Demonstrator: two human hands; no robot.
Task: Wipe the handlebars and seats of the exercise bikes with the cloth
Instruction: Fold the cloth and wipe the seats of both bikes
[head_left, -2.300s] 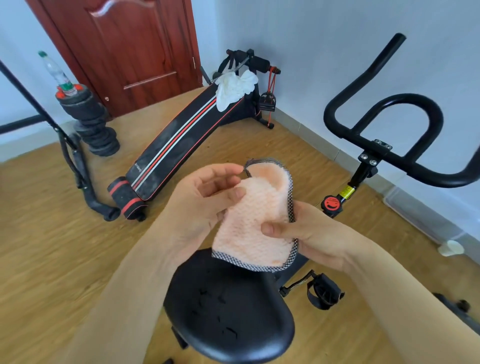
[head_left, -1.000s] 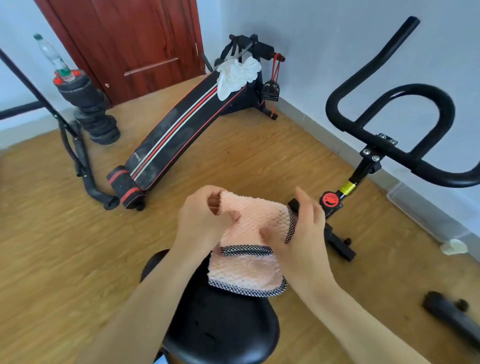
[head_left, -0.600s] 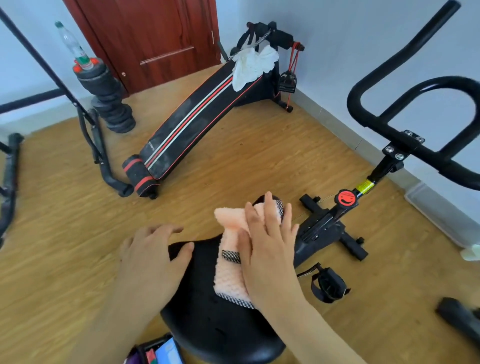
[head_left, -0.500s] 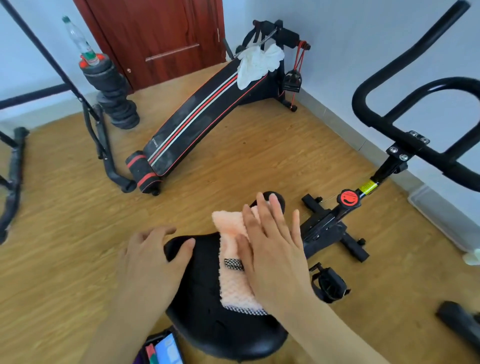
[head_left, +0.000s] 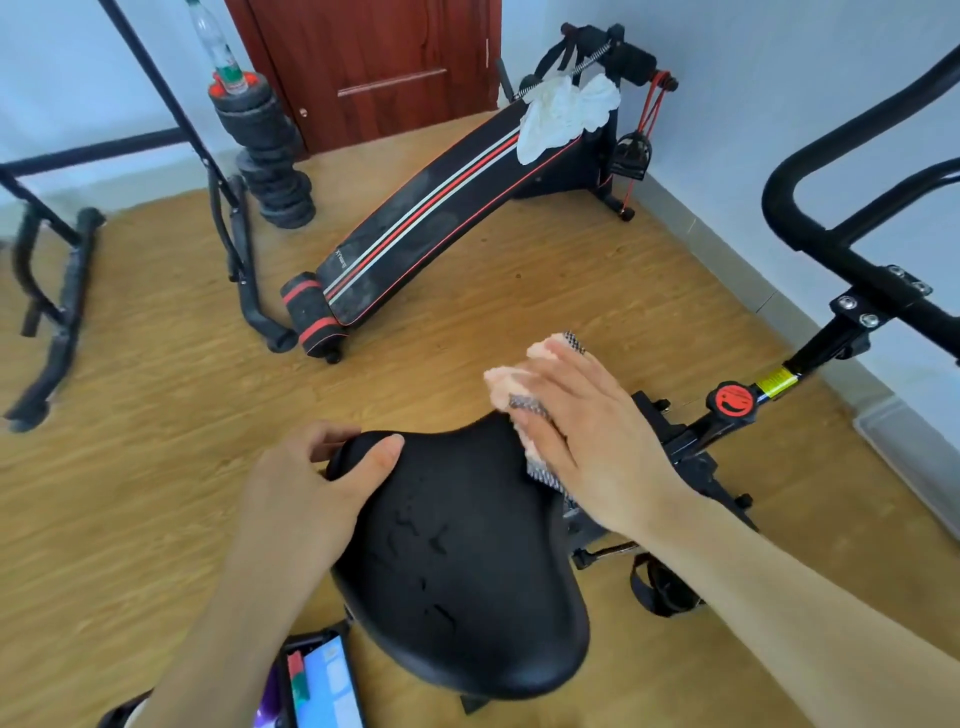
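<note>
Head view, looking down, close over seat (head_left: 457, 545)

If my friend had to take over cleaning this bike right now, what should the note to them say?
Left hand: grips the edge of the seat, thumb on top, steadying it.
Right hand: flat, pressing the cloth onto the narrow front end of the seat.
Done: seat wiping is under way; how much is clean cannot be told.
Left: finish the seat, then wipe the handlebars, which no hand touches. Only one bike is in view.
</note>
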